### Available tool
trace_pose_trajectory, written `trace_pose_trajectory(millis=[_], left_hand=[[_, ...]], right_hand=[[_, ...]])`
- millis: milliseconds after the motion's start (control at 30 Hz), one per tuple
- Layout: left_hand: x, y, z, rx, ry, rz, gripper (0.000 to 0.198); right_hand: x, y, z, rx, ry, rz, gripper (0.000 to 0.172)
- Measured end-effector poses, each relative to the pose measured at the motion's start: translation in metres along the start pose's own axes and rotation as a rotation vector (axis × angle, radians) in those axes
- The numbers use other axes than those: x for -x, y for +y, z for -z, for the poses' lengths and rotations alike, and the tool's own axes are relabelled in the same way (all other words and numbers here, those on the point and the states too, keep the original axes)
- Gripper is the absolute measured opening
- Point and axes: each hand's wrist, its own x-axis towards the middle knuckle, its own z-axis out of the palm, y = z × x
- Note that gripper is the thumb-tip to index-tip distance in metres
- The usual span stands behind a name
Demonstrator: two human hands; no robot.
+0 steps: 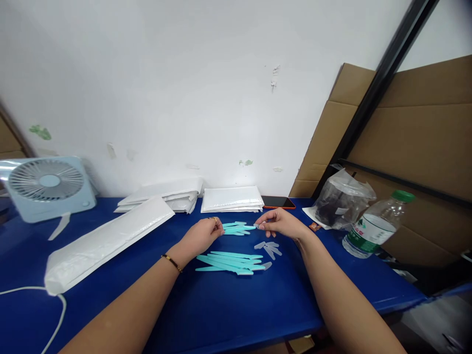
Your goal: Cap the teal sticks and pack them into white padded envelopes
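Note:
My left hand pinches the handle end of a turquoise eyebrow razor, which points to the right. At the razor's other end, the fingertips of my right hand are closed on a small clear blade cap. Whether the cap sits on the blade or just off it, I cannot tell. Behind and beneath the held razor lie more turquoise razors. Nearer to me is a loose pile of several razors, blade ends to the right. Several loose clear caps lie below my right hand.
White padded mailers stand along the wall in a left stack and a middle stack. A stuffed white mailer lies at left by a blue fan. Behind my right hand is a phone; a bagged cup and water bottle stand right.

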Motion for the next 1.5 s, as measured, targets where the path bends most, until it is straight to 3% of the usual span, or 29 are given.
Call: trace_pose_trajectory(millis=[433, 667, 833, 933, 1033, 1100, 1300, 1500], left_hand=[[-0.002, -0.003, 0.002, 0.052, -0.009, 0.018, 0.024], [-0.004, -0.004, -0.003, 0.038, -0.001, -0.002, 0.025], [-0.001, 0.001, 0.001, -0.038, 0.069, -0.036, 0.022], [0.004, 0.009, 0.002, -0.021, -0.050, -0.161, 0.026], [0.007, 0.017, 0.001, -0.049, -0.225, -0.234, 0.026], [0.008, 0.021, -0.001, -0.098, -0.251, -0.250, 0.021], [0.006, 0.022, -0.006, -0.244, -0.207, -0.220, 0.013], [0.006, 0.020, -0.003, -0.293, -0.068, -0.234, 0.014]], right_hand=[[0.001, -0.002, 0.001, -0.010, 0.020, 0.027, 0.035], [-0.006, -0.006, -0.022, -0.016, -0.014, 0.060, 0.035], [-0.013, 0.007, -0.012, 0.380, 0.232, 0.210, 0.021], [-0.016, 0.018, 0.000, 0.641, 0.224, 0.265, 0.030], [-0.018, 0.026, 0.006, 0.731, 0.186, 0.146, 0.026], [-0.018, 0.028, 0.007, 0.738, 0.200, 0.076, 0.019], [-0.016, 0.027, 0.004, 0.725, 0.194, 0.017, 0.014], [-0.012, 0.019, 0.001, 0.574, 0.192, 0.149, 0.034]])
